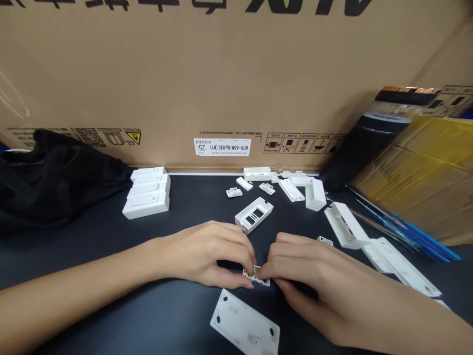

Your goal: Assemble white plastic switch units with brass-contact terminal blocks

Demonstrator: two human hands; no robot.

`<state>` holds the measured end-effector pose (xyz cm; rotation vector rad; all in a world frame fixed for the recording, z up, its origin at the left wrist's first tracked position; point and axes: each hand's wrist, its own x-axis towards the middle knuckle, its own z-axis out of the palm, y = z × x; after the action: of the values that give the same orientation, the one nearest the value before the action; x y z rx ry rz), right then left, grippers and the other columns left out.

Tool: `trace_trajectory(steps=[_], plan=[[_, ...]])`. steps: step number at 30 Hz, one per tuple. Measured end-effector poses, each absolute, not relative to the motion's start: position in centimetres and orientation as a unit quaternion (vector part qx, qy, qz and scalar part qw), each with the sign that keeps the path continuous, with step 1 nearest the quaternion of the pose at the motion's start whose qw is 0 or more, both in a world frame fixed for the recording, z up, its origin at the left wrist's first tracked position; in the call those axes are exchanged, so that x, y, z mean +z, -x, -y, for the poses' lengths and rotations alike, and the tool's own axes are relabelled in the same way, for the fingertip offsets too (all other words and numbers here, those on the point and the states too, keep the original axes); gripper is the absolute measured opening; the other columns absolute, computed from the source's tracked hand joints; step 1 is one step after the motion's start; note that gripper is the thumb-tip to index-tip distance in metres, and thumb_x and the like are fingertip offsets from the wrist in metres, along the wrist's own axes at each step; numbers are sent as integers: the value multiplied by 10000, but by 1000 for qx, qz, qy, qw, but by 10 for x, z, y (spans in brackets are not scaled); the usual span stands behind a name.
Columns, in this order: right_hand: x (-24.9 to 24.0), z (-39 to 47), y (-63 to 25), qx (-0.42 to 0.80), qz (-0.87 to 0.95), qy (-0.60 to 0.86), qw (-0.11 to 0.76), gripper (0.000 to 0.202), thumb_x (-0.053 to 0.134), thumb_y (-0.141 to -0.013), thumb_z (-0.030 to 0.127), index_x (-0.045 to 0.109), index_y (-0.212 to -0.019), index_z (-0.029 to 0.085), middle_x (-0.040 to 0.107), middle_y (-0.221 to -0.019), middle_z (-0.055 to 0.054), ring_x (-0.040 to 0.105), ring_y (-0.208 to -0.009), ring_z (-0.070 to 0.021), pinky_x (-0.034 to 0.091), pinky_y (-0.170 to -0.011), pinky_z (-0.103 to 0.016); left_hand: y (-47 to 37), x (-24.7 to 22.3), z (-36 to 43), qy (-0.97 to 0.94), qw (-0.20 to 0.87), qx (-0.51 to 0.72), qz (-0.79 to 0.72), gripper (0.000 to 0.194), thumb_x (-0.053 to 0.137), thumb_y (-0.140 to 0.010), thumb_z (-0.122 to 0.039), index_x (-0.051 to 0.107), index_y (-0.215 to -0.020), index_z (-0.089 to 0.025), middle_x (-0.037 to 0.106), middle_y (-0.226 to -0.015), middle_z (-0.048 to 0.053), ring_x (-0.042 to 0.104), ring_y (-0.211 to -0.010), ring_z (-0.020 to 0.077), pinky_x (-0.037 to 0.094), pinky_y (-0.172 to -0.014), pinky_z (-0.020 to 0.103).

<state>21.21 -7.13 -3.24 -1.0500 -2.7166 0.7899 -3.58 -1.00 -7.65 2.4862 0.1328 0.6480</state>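
Note:
My left hand (221, 254) pinches a small white plastic frame with brass-coloured metal bits (263, 282) between thumb and fingers, low over the dark table. From the other side, my right hand (303, 264) is closed with its fingertips on the same frame, partly covering it. Just below lies a flat white cover plate (246, 323) with holes near its corners, cut off by the picture's bottom edge. Behind my hands sits an open white rectangular housing (254, 215) with cut-outs in its floor.
Stacked white switch units (148, 195) stand at left beside black cloth (55, 177). Loose white housings (345, 224) and plates (401, 266) lie at right, near blue-handled tools (432, 241) and a black bottle (364, 135). A large cardboard box (166, 84) walls off the back.

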Motion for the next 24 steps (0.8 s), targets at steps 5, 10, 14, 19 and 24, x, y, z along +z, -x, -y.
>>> trace_trajectory(steps=[5,10,14,19,24], plan=[[-35,70,-212,273,894,350,64,335,511,-907,43,675,-1055,294,653,-945,18,585,-926,-160,438,-807,-298,37,-75,10,-934,261,241,-44,100,685,-959,-226,709,-1010,-144,761,-1018,95,687,-896,163,558,-834,263],[-34,69,-212,277,888,361,68,280,489,-947,85,669,-1029,284,656,-934,20,593,-921,-156,445,-872,-309,37,-74,12,-936,251,244,-47,93,661,-969,-192,714,-1014,-131,763,-1036,109,696,-921,171,571,-847,265],[-35,72,-214,277,884,373,56,269,498,-942,94,652,-1042,291,656,-984,16,596,-920,-161,450,-826,-319,37,-73,12,-938,246,238,-51,99,643,-979,-197,719,-1014,-144,760,-1025,103,695,-910,172,579,-835,266],[-38,73,-216,256,890,373,53,207,520,-920,91,643,-954,254,655,-941,3,597,-872,-164,450,-743,-314,36,-71,13,-937,257,226,-65,74,647,-975,-191,702,-1003,-151,749,-1021,96,685,-903,165,577,-846,260],[-37,73,-214,232,902,356,76,197,555,-882,71,642,-923,243,673,-937,6,618,-888,-159,464,-761,-299,35,-71,13,-949,236,197,-68,94,615,-988,-208,683,-982,-143,717,-1006,100,650,-901,170,559,-844,269]])
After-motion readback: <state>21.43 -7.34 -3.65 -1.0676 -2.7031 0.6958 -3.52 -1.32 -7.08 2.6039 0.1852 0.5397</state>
